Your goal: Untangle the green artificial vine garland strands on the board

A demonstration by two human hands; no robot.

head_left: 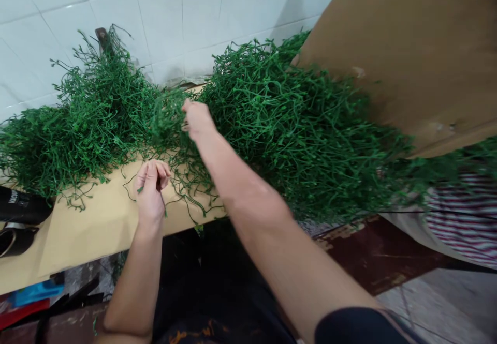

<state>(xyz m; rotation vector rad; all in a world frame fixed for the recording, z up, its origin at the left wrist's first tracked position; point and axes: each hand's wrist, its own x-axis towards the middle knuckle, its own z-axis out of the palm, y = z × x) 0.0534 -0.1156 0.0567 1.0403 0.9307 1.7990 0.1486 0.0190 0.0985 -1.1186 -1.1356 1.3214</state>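
Note:
My left hand (150,182) is above the cardboard with its fingers curled closed, and small green ends poke out at both sides of it. They look like part of a thin green stem, mostly hidden in the palm. Farther forward, my right hand (198,119) is closed at the gap between two heaps, against a blurred tuft of green stems (169,116) that it appears to grip. To its right lies a large heap of thin green stems (272,111) with small knobbed tips. Another heap of green stems (101,106) stands on the left. Loose stems (190,189) trail between my hands.
Brown cardboard (93,220) covers the work surface. A large cardboard sheet (407,49) leans over the right heap. At the left edge are a black cylinder (23,205) and a roll (17,240). White wall tiles (163,23) rise behind; striped cloth (466,220) is at right.

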